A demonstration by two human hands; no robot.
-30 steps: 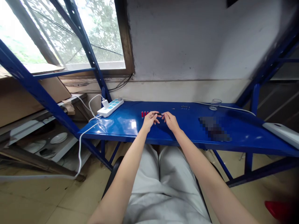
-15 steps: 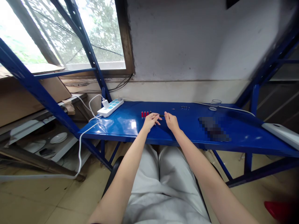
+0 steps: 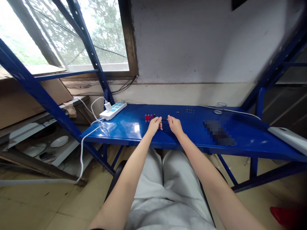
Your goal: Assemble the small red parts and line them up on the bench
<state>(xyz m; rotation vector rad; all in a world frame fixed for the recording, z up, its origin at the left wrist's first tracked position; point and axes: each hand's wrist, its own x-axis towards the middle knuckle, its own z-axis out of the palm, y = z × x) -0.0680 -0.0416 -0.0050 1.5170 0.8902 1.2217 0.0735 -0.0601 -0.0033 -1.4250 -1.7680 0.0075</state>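
Above the blue table [image 3: 134,132], a thin dark pen-like stick [image 3: 164,119] spans the gap between my two hands. My left hand [image 3: 154,125] is closed around its left end, fingers curled in. At the other end, my right hand [image 3: 174,124] pinches it between thumb and fingertips. Just beyond my left hand stands a short row of small red cylinders [image 3: 148,118], with a black one [image 3: 154,115] at its right end. Several tiny metallic pieces [image 3: 190,111] sit farther back on the right, and a small thin piece [image 3: 177,112] lies left of them.
A white power strip [image 3: 113,110] with a plugged-in charger lies at the table's left end. To the right are a clear glass [image 3: 220,108], a blurred dark object [image 3: 219,132] and a white box-like item [image 3: 289,139]. Blue metal posts frame both sides.
My left hand's fingers, partly spread before, have curled in around the stick's end. My right hand has shifted slightly left, still pinching the stick.
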